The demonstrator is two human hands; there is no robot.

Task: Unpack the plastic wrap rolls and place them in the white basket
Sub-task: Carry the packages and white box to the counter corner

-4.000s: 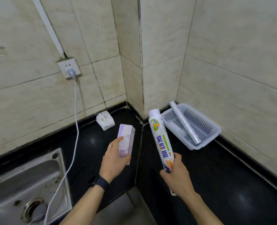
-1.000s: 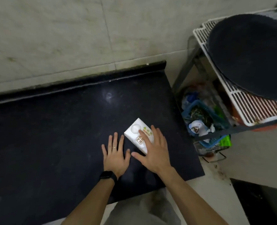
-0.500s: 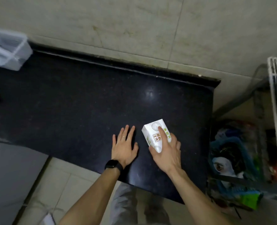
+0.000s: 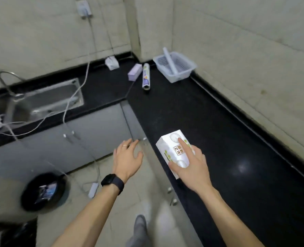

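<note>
White card fills the right hand: a white box is gripped from above. The index finger is laid straight along the box's top face. The thumb is pressed to its near left corner and the remaining fingers are curled down its right side. The right forearm is stretched forward from the lower right, with the wrist nearly straight. The box is held at the near edge of the black counter; whether it touches the surface cannot be told.

Just left of that thumb, the left hand is held palm down off the counter, above the floor and cabinet fronts. Its fingers are spread and relaxed, and nothing is held. A ring is worn on one finger and a black watch on the wrist. A black bin is seen on the floor, well left of that wrist.

Far beyond the fingertips of both hands, in the counter's corner, a printed roll is laid flat. A purple box lies just beside it on the left. To the right of these, the basket is set against the wall. A bare roll is propped slantwise in it, one end raised above the rim. A steel sink is seen far to the left, crossed by a white cable.
</note>
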